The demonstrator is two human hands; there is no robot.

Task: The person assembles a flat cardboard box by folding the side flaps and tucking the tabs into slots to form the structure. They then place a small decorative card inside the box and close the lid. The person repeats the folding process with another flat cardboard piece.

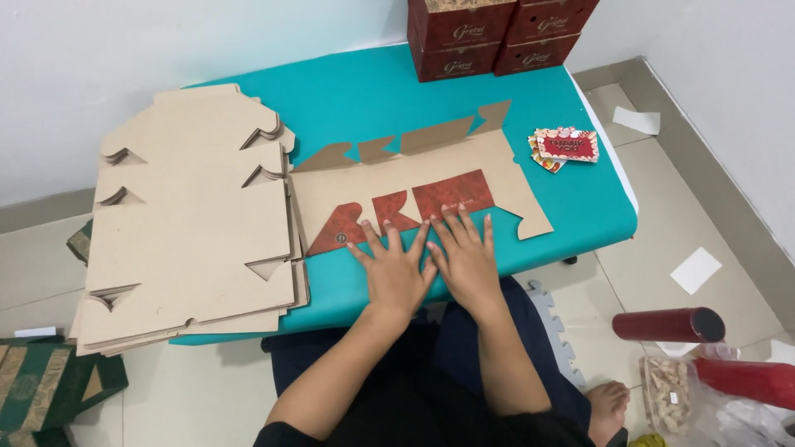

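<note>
Head camera looks steeply down, close over the teal table [364, 91].

Under my left hand [396, 273] and right hand [469, 261] the flat box blank [414, 186] is showing plain matt brown cardboard, with folded flaps [406, 211] right at my fingertips showing a dark red printed face, smooth, faint sheen. Left of my fingers the stack of blanks [195, 223] is looking like the same raw matt kraft board, edges rough-cut. Beneath my palms the table cover [364, 91] is reading as smooth teal, slightly satin, cloth or vinyl, cannot tell. Beyond my fingertips the made-up boxes [489, 33] are showing red printed card. Right of my fingers small cards [566, 146] are looking glossy paper. Near my right elbow the red tube [667, 324] is looking smooth card.
</note>
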